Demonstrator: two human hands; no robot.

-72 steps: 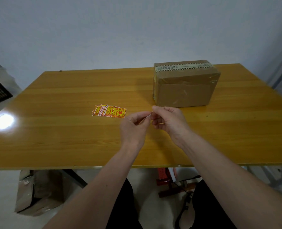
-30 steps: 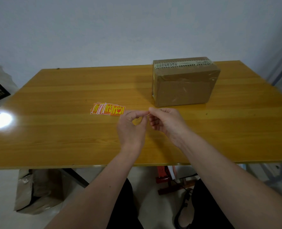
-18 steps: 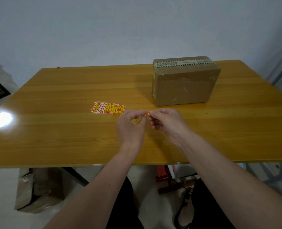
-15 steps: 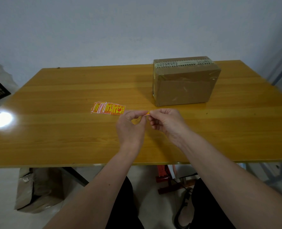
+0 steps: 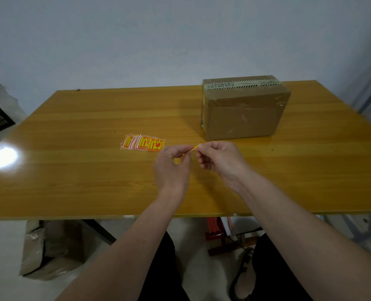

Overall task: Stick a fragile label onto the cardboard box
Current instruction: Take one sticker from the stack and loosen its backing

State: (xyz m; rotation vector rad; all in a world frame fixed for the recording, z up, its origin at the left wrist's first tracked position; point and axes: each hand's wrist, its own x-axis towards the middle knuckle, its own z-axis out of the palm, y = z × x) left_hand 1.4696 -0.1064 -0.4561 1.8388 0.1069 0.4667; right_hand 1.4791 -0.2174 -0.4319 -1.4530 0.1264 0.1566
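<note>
A taped brown cardboard box (image 5: 243, 118) stands on the far right part of the wooden table (image 5: 71, 170). Just in front of it, above the table, my left hand (image 5: 171, 168) and my right hand (image 5: 219, 161) pinch the two ends of one small yellow-and-red fragile label (image 5: 192, 148), seen edge-on between the fingertips. A fanned pile of the same fragile labels (image 5: 143, 143) lies flat on the table to the left of my hands.
Under the table's near edge I see a crumpled brown box (image 5: 48, 248) on the floor at the left, a red object with cables (image 5: 215, 233) at the centre, and my dark trouser legs. A white wall stands behind the table.
The two hands have stayed pinched together on the label, shifting only slightly over the table. The label's yellow edge shows a bit more between the fingertips now.
</note>
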